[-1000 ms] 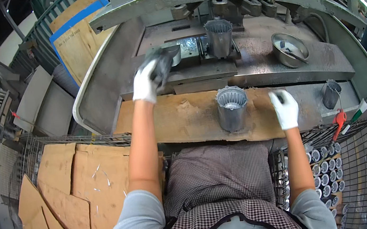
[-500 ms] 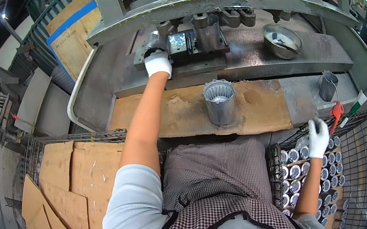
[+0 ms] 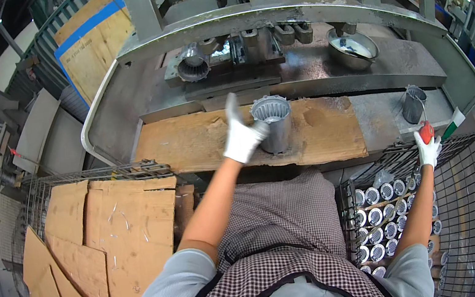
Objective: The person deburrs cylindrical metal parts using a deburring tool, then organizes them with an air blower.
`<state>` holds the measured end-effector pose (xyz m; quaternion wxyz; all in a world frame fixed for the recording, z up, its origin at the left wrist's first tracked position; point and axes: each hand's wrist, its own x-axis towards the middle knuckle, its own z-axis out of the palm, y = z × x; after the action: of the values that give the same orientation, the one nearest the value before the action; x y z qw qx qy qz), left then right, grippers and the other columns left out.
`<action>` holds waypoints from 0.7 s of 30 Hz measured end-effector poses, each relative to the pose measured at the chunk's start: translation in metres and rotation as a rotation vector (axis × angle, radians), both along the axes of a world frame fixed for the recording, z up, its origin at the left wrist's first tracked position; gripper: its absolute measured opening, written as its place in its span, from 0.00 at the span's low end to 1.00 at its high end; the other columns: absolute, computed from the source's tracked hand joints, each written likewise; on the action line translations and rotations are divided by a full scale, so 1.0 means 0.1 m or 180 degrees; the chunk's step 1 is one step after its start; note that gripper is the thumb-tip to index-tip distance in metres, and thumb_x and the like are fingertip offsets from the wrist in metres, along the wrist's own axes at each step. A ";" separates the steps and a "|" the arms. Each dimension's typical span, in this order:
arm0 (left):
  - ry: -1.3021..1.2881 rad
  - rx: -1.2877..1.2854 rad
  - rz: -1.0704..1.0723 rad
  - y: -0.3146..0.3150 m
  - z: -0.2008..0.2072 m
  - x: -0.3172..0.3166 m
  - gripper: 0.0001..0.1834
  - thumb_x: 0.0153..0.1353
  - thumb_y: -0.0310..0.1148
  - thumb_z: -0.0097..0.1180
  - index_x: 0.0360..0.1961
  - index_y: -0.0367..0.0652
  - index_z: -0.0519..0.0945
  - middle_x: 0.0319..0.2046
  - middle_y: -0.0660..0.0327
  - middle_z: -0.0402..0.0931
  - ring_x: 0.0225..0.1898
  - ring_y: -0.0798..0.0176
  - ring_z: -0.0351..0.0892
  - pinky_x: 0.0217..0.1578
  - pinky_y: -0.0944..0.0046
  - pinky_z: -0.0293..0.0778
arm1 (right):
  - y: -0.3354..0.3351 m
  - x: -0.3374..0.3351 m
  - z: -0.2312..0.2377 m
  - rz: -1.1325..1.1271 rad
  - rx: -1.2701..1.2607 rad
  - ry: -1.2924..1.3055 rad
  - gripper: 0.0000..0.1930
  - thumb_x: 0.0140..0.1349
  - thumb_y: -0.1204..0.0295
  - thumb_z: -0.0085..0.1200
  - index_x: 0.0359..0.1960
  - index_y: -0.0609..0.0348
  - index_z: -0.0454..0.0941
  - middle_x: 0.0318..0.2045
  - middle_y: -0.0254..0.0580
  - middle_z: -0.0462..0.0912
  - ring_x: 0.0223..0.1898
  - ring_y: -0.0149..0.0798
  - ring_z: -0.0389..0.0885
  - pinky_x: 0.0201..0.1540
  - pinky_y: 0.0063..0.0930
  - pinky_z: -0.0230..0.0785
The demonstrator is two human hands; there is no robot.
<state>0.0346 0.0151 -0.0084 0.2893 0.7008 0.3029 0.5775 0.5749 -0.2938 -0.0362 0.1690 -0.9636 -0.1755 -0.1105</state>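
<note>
A grey finned metal cylinder [image 3: 276, 136] stands upright on the cardboard sheet in front of me. My left hand [image 3: 241, 134], in a white glove, is at its left side with fingers stretched up and thumb apart. The thumb overlaps the cylinder's edge; whether it touches I cannot tell. Over the basket's far edge at the right, my gloved right hand [image 3: 429, 150] closes around a red-handled tool [image 3: 427, 131] whose kind is unclear. A second finned cylinder [image 3: 194, 68] lies in the machine's fixture, its open end facing me.
A wire basket [image 3: 465, 174] at right holds rows of metal cylinders. Cardboard pieces [image 3: 134, 239] lie at left. A metal bowl [image 3: 353, 49] sits on the machine bed. A small dark mesh cup [image 3: 413, 103] and a green-and-white tool [image 3: 453, 123] are near the right hand.
My left hand has left the cylinder in the fixture and come back toward the standing one. My right hand has moved outward and taken hold of the red-handled tool. The view has shifted slightly.
</note>
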 end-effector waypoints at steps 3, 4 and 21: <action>0.0475 -0.0669 -0.0260 -0.54 0.51 0.31 0.57 0.38 0.39 0.75 0.69 0.42 0.55 0.61 0.45 0.66 0.61 0.48 0.70 0.62 0.52 0.66 | -0.01 -0.20 0.27 0.0090 -0.0080 -0.0224 0.38 0.51 0.36 0.57 0.61 0.42 0.75 0.71 0.44 0.58 0.72 0.55 0.51 0.70 0.47 0.51; 0.1004 -0.0753 -0.0387 -0.66 0.86 0.33 0.52 0.38 0.40 0.74 0.66 0.46 0.61 0.58 0.46 0.69 0.58 0.47 0.73 0.58 0.51 0.68 | -0.04 -0.29 0.28 0.0235 0.0192 -0.0722 0.36 0.54 0.39 0.57 0.62 0.41 0.74 0.70 0.45 0.61 0.71 0.52 0.54 0.69 0.44 0.53; 0.2215 0.1561 0.0088 -0.69 0.82 0.18 0.37 0.33 0.43 0.70 0.52 0.55 0.78 0.47 0.50 0.77 0.44 0.45 0.78 0.42 0.48 0.73 | 0.80 -3.56 0.45 0.3255 0.1780 0.2754 0.30 0.55 0.61 0.67 0.57 0.61 0.73 0.45 0.39 0.82 0.45 0.31 0.78 0.51 0.27 0.70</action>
<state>0.0521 -0.0541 0.0736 -0.0132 0.8978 0.2455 0.3654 0.2192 -0.2141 0.0091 0.4939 -0.6392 -0.4867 0.3327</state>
